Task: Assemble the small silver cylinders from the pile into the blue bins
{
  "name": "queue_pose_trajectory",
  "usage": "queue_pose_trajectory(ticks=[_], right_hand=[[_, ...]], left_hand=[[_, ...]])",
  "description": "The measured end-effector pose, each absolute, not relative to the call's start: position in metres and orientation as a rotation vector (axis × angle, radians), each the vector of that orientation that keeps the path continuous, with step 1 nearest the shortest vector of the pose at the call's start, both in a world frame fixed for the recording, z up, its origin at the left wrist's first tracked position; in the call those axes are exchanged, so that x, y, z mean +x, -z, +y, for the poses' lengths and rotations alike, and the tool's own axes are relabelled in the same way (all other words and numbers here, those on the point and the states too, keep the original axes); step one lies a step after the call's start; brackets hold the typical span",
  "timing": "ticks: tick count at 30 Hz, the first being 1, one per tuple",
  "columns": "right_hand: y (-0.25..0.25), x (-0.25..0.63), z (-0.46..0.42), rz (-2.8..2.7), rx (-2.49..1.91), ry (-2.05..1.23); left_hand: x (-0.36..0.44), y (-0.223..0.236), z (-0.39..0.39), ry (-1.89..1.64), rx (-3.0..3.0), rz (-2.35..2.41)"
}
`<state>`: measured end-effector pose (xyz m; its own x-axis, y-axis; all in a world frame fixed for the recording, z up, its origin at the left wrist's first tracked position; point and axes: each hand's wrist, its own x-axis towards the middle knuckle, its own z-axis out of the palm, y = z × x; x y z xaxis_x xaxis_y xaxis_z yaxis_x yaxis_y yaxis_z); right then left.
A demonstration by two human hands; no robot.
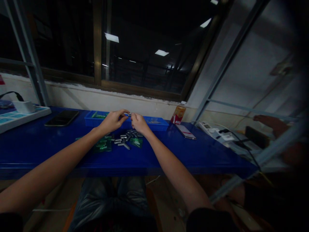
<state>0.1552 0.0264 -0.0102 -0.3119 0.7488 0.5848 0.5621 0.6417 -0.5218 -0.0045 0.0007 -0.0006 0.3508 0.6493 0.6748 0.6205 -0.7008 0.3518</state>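
Note:
Over the blue tray, my left hand [114,120] and my right hand [139,123] meet at a small dark metallic piece [129,115]. The thumb and index finger of my left hand close around its left end, while my right hand pinches the other end. Below them on the table lies a loose pile of small silver metal cases [124,140]. Flat green pieces [103,145] lie left of the pile, and a smaller green packet [136,142] sits at its right.
The blue tray [156,127] stands along the back of the blue table [178,154]. A dark phone [62,118] and white power strip [36,112] are left. A drink bottle [179,113] and another phone [185,131] are right. Beyond the metal frame, another person's hand [271,121] shows.

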Motion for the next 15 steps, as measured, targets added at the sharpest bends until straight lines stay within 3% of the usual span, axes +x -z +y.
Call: queue_pose_trajectory(ticks=[4, 15], right_hand=[[0.0108, 0.1537, 0.0226, -2.004, -1.066, -0.385], [0.0034, 0.1559, 0.0191, -2.13, -1.107, -0.27]], left_hand=[[-0.005, 0.0027, 0.0039, -1.291, 2.582, 1.249], [-0.0039, 0.0064, 0.0037, -1.281, 2.6, 1.363]])
